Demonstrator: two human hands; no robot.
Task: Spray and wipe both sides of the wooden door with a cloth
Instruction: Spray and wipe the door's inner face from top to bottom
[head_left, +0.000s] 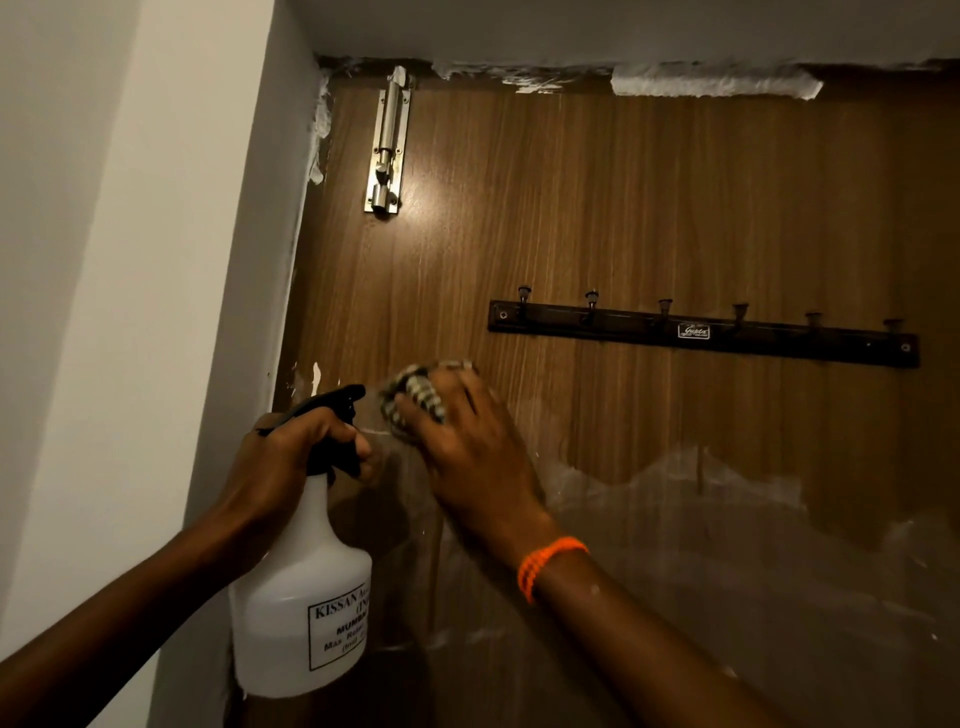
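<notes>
Bottle held, cloth on door

The label on the white spray bottle is showing "KISSAN" and "MUMBA", with the rest cut off. A small plate on the dark hook rail is showing "Gupta".

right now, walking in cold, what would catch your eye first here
The two hands low in the middle: the left hand grips a white spray bottle by its black trigger head, while the right hand presses a checked cloth against the wooden door. Above shine a steel tower bolt, top left, and a dark hook rail to the right.
</notes>
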